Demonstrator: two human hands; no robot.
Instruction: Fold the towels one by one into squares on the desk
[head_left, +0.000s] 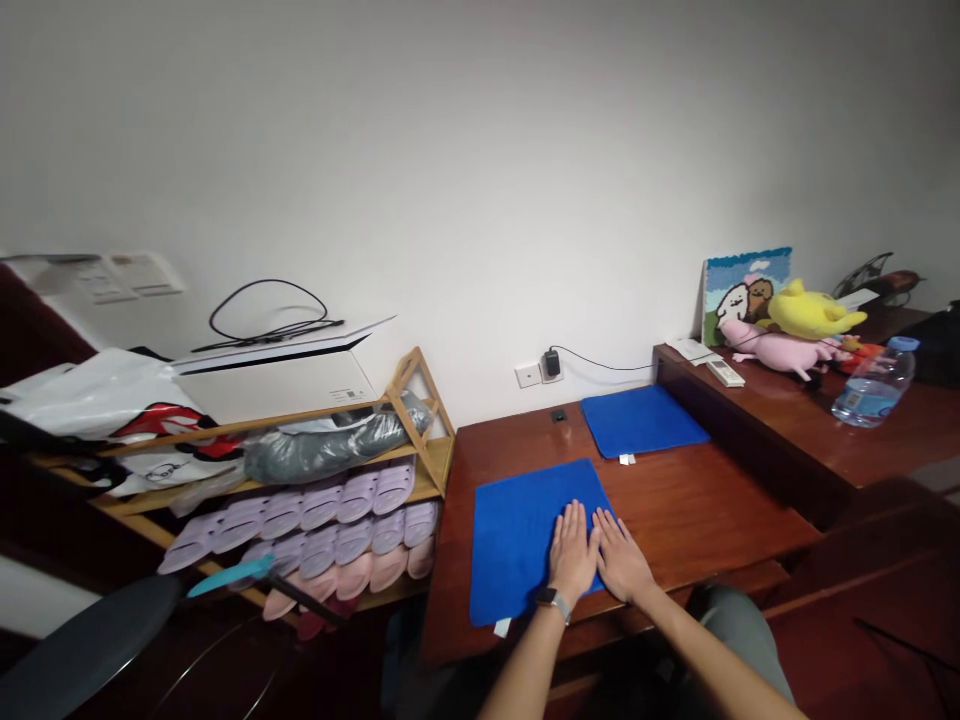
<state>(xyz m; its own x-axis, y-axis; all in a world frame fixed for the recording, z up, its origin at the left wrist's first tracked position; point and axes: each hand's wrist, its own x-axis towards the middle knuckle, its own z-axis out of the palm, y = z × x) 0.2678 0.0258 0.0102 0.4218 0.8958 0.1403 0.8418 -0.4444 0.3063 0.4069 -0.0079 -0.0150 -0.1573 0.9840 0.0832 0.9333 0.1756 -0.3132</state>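
A blue cloth [510,530] lies spread on the brown wooden desk [697,520], a white tag sticking out at its near edge. Both of my hands rest flat on the right part of this cloth, side by side. My left hand [573,553] has its fingers stretched forward, and a watch [553,600] is on that wrist. Close beside it, my right hand [621,560] lies palm down near the cloth's right edge, fingers stretched out. Neither hand holds anything. Farther back on the desk is a second blue cloth [641,420], also flat.
Left of the desk stands a wooden rack [427,455] with rows of purple slippers [360,495] and a white box [277,385] on top. On the raised surface at right are a water bottle [874,390], plush toys [814,312] and a remote [725,373]. A charger [553,362] sits in the wall socket.
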